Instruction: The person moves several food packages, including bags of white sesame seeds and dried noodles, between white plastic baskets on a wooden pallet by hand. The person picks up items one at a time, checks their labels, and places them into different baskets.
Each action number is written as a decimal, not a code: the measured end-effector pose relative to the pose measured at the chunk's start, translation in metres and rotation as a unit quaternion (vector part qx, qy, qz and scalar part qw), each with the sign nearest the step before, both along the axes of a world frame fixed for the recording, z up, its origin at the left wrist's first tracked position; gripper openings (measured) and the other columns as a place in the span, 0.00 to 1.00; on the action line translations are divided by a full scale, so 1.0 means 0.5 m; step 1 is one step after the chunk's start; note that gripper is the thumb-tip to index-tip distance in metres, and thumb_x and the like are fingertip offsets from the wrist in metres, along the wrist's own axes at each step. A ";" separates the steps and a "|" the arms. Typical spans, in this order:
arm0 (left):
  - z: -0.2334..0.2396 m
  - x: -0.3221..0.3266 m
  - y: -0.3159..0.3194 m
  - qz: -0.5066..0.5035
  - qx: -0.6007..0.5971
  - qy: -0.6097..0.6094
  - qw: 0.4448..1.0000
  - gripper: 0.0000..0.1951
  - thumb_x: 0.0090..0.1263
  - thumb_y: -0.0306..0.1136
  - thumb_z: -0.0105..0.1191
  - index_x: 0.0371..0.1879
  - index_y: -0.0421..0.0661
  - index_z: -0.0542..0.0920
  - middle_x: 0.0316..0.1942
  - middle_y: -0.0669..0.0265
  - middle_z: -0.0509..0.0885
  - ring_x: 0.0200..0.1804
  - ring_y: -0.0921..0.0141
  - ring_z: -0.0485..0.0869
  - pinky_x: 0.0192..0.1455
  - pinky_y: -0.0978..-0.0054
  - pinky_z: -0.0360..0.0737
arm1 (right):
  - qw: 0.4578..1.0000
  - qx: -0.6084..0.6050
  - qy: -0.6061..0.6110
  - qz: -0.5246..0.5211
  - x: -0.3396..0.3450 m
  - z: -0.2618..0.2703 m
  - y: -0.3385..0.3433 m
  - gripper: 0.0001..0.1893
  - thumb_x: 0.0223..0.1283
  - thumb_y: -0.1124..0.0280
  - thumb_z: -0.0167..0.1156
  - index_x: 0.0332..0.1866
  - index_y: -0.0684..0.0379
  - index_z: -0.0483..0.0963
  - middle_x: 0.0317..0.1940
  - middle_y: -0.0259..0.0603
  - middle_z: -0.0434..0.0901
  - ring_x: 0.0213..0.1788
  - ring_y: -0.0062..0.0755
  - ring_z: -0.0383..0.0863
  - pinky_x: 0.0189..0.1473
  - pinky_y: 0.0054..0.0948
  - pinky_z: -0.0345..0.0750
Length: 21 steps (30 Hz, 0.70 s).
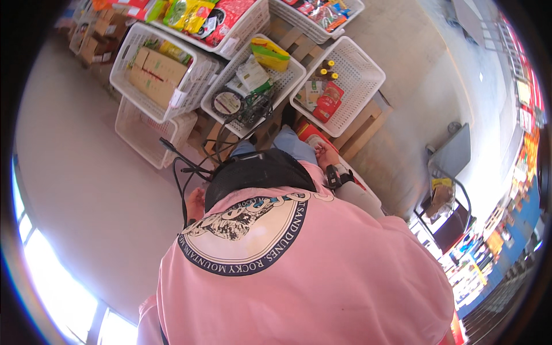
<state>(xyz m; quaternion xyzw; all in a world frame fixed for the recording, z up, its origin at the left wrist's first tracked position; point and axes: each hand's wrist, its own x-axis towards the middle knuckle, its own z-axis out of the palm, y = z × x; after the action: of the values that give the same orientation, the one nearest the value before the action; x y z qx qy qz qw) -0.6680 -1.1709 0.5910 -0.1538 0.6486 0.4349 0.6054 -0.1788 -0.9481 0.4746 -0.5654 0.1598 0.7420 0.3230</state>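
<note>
My right hand [326, 155] hangs by my right thigh, its fingers loosely curled with nothing visible in them. Red packaging [311, 133] lies just beyond it. At my left side, my left hand [196, 202] is partly hidden by the black waist bag [258, 172] and its black cables [181, 159]. Before my feet stands a white plastic crate [290, 86] with a yellow-green bag [270, 54], white packets [253, 75] and a round dark tub [227, 102]. To its right, another white crate [360, 82] holds yellow-capped bottles [327, 71] and a red pouch [329, 102].
At left, a white crate [123, 79] containing a cardboard box [156, 77] rests over a lower crate [142, 142]. Crates of bagged goods [207, 21] are beyond. A wooden pallet [362, 125] shows beneath. A platform cart [450, 153] stands on the concrete floor at right.
</note>
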 end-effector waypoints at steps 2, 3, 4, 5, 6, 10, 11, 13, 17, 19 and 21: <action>0.012 0.037 -0.038 0.009 0.009 0.000 1.000 0.08 0.66 0.40 0.53 0.38 0.53 0.79 0.34 0.73 0.84 0.31 0.80 0.78 0.36 0.79 0.75 | 0.999 -0.017 0.011 0.027 0.007 -0.007 0.022 0.07 0.58 0.68 0.53 0.39 0.59 0.70 0.28 0.39 0.75 0.27 0.28 0.70 0.29 0.21 0.69; 0.018 0.060 -0.038 0.011 0.010 -0.007 1.000 0.08 0.66 0.40 0.53 0.38 0.53 0.79 0.34 0.73 0.84 0.31 0.80 0.78 0.36 0.79 0.75 | 0.999 -0.016 0.004 0.029 0.010 -0.005 0.030 0.07 0.58 0.68 0.53 0.39 0.59 0.70 0.28 0.39 0.75 0.27 0.28 0.70 0.29 0.21 0.69; 0.024 0.074 -0.040 0.011 0.008 -0.012 1.000 0.08 0.66 0.40 0.53 0.38 0.53 0.79 0.34 0.73 0.84 0.31 0.80 0.78 0.35 0.80 0.75 | 0.999 -0.028 0.010 0.032 0.007 0.003 0.042 0.08 0.59 0.69 0.53 0.41 0.59 0.69 0.29 0.38 0.74 0.27 0.26 0.69 0.28 0.20 0.68; 0.037 0.082 -0.045 0.012 0.004 -0.017 1.000 0.08 0.66 0.40 0.53 0.38 0.53 0.79 0.34 0.73 0.84 0.31 0.80 0.78 0.35 0.80 0.75 | 0.999 -0.040 0.014 0.033 0.001 0.010 0.051 0.09 0.60 0.69 0.53 0.42 0.60 0.69 0.29 0.37 0.73 0.27 0.25 0.68 0.27 0.18 0.67; 0.044 0.085 -0.045 0.007 0.002 -0.022 1.000 0.07 0.66 0.40 0.54 0.38 0.53 0.79 0.34 0.73 0.84 0.31 0.81 0.78 0.34 0.80 0.75 | 0.999 -0.036 -0.007 0.034 -0.001 0.008 0.055 0.07 0.60 0.69 0.52 0.40 0.60 0.70 0.28 0.37 0.73 0.26 0.24 0.68 0.27 0.18 0.66; 0.045 0.055 -0.071 0.007 0.001 -0.034 0.999 0.07 0.65 0.39 0.55 0.37 0.54 0.80 0.34 0.74 0.83 0.30 0.81 0.77 0.33 0.82 0.75 | 0.998 -0.023 -0.001 0.059 -0.025 0.018 0.074 0.07 0.61 0.69 0.50 0.38 0.60 0.71 0.27 0.35 0.73 0.26 0.22 0.68 0.26 0.17 0.65; 0.035 0.042 -0.067 0.005 0.000 -0.039 0.999 0.06 0.65 0.39 0.55 0.37 0.54 0.80 0.34 0.75 0.83 0.30 0.82 0.77 0.32 0.83 0.75 | 0.999 -0.018 -0.007 0.051 -0.028 0.029 0.074 0.07 0.61 0.69 0.50 0.38 0.60 0.71 0.27 0.35 0.73 0.26 0.22 0.68 0.26 0.17 0.65; 0.027 0.011 -0.045 0.004 -0.003 -0.046 0.999 0.06 0.64 0.38 0.56 0.37 0.54 0.80 0.34 0.75 0.83 0.29 0.82 0.77 0.31 0.84 0.75 | 0.998 -0.022 -0.031 0.045 -0.026 0.022 0.068 0.07 0.61 0.69 0.50 0.37 0.60 0.72 0.27 0.35 0.74 0.26 0.22 0.69 0.26 0.17 0.65; 0.011 -0.071 0.008 0.029 -0.014 -0.048 0.998 0.05 0.64 0.38 0.57 0.37 0.55 0.80 0.34 0.76 0.83 0.29 0.83 0.77 0.30 0.85 0.75 | 0.999 -0.009 -0.030 0.020 -0.039 0.012 0.034 0.05 0.60 0.69 0.52 0.35 0.57 0.73 0.27 0.35 0.77 0.26 0.22 0.71 0.27 0.17 0.67; -0.003 -0.101 0.026 0.052 -0.018 -0.043 0.998 0.05 0.64 0.37 0.57 0.36 0.55 0.80 0.34 0.77 0.83 0.28 0.83 0.77 0.29 0.86 0.75 | 0.999 0.001 -0.035 0.023 -0.048 0.016 0.026 0.04 0.60 0.69 0.53 0.35 0.57 0.73 0.27 0.35 0.77 0.27 0.23 0.71 0.28 0.16 0.68; -0.013 -0.116 0.065 0.061 -0.013 -0.035 0.997 0.05 0.63 0.37 0.58 0.36 0.56 0.80 0.33 0.77 0.83 0.28 0.84 0.77 0.28 0.87 0.75 | 0.999 -0.001 -0.042 0.006 -0.043 0.016 0.015 0.05 0.60 0.69 0.53 0.37 0.59 0.72 0.27 0.37 0.77 0.27 0.23 0.71 0.28 0.17 0.68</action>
<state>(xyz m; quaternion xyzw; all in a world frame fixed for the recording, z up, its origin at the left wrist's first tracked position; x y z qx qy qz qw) -0.7261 -1.1385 0.5844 -0.2161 0.6220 0.4572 0.5978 -0.2004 -0.9404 0.4826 -0.5972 0.1431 0.7196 0.3242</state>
